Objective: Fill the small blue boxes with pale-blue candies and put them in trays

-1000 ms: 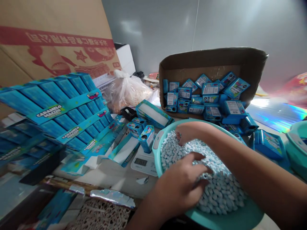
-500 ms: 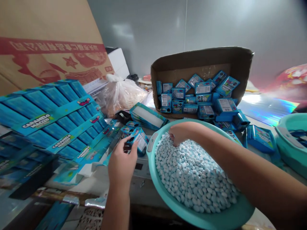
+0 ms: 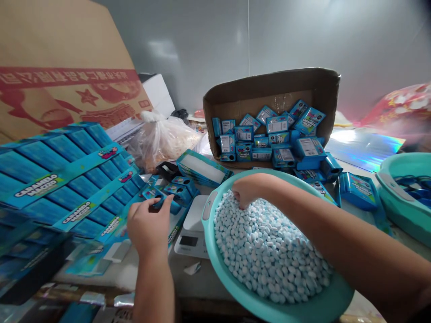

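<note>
My left hand [image 3: 150, 222] has its thumb and fingers round a small blue box [image 3: 155, 194], among other blue boxes [image 3: 178, 190] in a display tray left of a white scale [image 3: 191, 240]. My right hand [image 3: 247, 188] is curled, its fingertips down in pale blue and white candies [image 3: 269, 251]. Whatever those fingers hold is hidden. A large turquoise basin [image 3: 213, 240] contains the candies, its left edge over the scale.
Stacked trays of blue boxes [image 3: 67, 179] stand at the left. Behind the basin a cardboard box [image 3: 269, 85] holds many blue boxes. A second turquoise basin [image 3: 387, 179] is at the right, a tied plastic bag [image 3: 161, 139] behind the left hand.
My left hand has moved left with the small box, from beside the basin to the group of boxes, uncovering the scale. My right hand stays in the candies. The view has shifted slightly.
</note>
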Available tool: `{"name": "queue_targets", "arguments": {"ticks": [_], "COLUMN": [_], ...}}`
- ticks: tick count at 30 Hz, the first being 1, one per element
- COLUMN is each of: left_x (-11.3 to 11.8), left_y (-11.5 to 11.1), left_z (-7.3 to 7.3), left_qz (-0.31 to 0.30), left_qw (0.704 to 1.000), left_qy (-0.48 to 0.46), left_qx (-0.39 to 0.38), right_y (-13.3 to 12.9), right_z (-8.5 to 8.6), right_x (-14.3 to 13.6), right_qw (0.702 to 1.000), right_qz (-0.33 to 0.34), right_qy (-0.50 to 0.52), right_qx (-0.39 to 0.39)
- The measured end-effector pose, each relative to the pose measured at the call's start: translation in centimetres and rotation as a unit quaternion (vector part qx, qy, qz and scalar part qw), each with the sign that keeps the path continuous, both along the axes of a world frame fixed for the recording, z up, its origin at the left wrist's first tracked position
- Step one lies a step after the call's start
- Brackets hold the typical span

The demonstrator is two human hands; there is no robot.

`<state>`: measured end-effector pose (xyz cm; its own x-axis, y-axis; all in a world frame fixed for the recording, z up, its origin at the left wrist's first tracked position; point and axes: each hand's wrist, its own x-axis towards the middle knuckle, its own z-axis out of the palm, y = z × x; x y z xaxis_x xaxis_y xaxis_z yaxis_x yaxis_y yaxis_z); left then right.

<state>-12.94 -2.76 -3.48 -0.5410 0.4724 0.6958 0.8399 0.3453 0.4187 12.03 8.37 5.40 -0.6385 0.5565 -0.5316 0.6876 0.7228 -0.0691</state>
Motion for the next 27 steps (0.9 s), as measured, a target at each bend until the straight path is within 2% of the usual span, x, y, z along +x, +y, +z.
{"name": "queue_targets", "arguments": {"ticks": [5, 11, 16, 23, 27], "left_x": [-0.7, -0.6, 0.5, 0.1, 0.4], "left_y": [0.8, 1.3, 2.0, 1.7, 1.4], "left_z": [-2.1, -2.9, -3.9, -4.3, -3.9], "left_qz": [-0.02, -0.033, -0.093, -0.121, -0.128], "left_qw": [0.998, 0.996, 0.993, 0.98, 0.97], "left_qy": [-0.043, -0.054, -0.076, -0.154, -0.207], "left_qx": [0.032, 0.056, 0.017, -0.02, -0.008], "right_y": [-0.1, -0.4, -0.4, -0.3, -0.1], "right_z": [0.1, 0.3, 0.2, -0.1, 0.0], "right_x": [0.0, -0.1, 0.0, 0.1, 0.4], "right_qw": [1.0, 1.0, 1.0, 1.0, 0.999], "right_qz": [0.004, 0.005, 0.005, -0.002, -0.005], "right_qy": [0.003, 0.006, 0.011, 0.021, 0.038], "right_qx": [0.005, 0.0, -0.002, -0.003, -0.007]}}
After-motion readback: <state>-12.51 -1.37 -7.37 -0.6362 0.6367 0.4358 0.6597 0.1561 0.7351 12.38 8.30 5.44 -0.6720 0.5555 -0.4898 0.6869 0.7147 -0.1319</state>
